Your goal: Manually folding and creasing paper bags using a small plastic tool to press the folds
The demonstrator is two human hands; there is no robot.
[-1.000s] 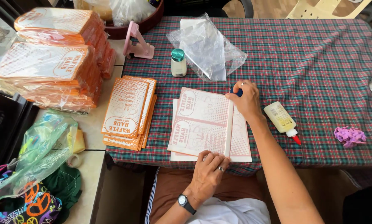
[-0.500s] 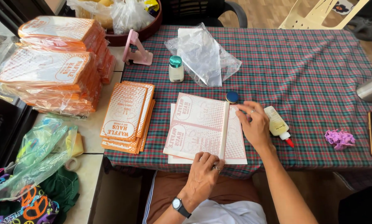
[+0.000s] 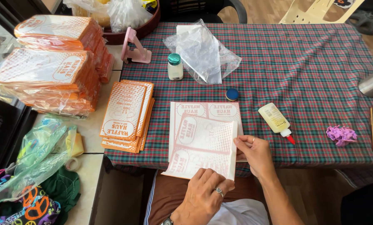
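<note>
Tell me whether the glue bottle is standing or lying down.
Lying down. The glue bottle lies on its side on the plaid cloth, red tip pointing toward the table's near edge, beside the right hand.

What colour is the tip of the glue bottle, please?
Red, on the glue bottle in the head view.

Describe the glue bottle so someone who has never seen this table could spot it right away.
On the plaid tablecloth, look just right of the printed paper sheets, above the right hand. The glue bottle lies on its side there: pale yellow with a red nozzle tip, unlike the upright white bottle farther back.
</note>
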